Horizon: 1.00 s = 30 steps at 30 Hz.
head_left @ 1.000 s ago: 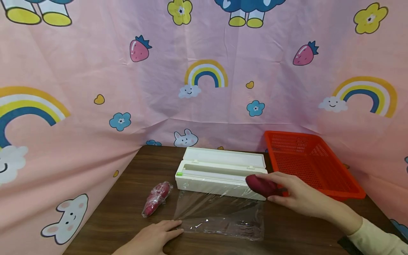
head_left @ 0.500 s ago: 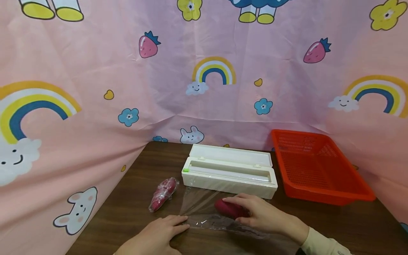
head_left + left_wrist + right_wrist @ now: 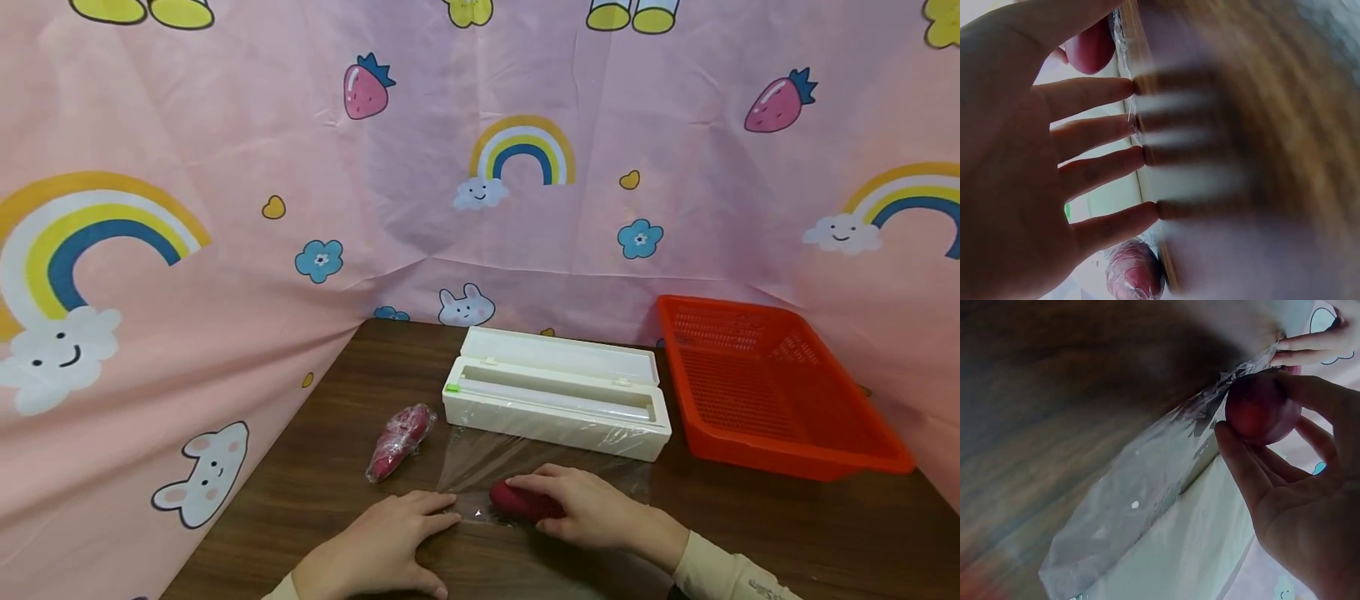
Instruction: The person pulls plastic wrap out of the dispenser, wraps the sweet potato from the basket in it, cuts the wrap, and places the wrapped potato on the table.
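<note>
hands (image 3: 388, 537) apart, sweet potato (image 3: 512, 500) by film (image 3: 495, 457) edge

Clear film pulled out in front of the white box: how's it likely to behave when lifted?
Probably floppy: the clear film wrinkles along its free edge. Likely light, as it looks thin enough for the table to show through. May cling to itself, judging by similar wrap hugging the red item on the left.

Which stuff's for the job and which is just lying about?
In the job:
bare red vegetable, in the right hand
clear film, at the left hand
white film box

Probably just there:
wrapped red vegetable
red basket
cartoon cloth, hanging behind
</note>
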Each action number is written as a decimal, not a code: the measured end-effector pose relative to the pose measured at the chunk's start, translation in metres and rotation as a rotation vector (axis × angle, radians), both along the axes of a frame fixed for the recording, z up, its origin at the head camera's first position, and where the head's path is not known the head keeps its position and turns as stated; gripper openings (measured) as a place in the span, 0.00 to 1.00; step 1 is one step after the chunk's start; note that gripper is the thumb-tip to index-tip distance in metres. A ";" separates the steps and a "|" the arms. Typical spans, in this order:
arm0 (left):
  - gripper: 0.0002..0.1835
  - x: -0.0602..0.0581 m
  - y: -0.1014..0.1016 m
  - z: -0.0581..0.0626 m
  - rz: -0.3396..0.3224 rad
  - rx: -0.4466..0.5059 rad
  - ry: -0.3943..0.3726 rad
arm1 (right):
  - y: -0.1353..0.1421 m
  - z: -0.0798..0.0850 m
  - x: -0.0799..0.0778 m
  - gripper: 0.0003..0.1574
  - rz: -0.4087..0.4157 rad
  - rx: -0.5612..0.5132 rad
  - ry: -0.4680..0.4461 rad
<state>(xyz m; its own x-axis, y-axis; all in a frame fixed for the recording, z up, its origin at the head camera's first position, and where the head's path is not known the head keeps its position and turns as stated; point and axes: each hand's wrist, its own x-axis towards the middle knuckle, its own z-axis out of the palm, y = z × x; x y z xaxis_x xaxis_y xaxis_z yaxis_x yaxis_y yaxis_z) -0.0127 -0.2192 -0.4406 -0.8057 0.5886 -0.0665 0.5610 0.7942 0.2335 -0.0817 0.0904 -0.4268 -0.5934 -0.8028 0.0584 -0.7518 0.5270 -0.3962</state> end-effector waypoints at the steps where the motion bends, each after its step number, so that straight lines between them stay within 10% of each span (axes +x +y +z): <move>1: 0.44 0.000 0.001 0.001 -0.005 -0.003 0.003 | 0.000 -0.001 0.000 0.38 -0.002 -0.003 0.010; 9: 0.22 -0.008 0.007 0.004 -0.075 -0.049 0.085 | -0.001 -0.002 0.001 0.37 -0.029 0.012 0.046; 30: 0.07 -0.043 0.030 0.014 -0.232 0.164 0.544 | -0.008 -0.002 0.001 0.37 -0.023 0.050 0.084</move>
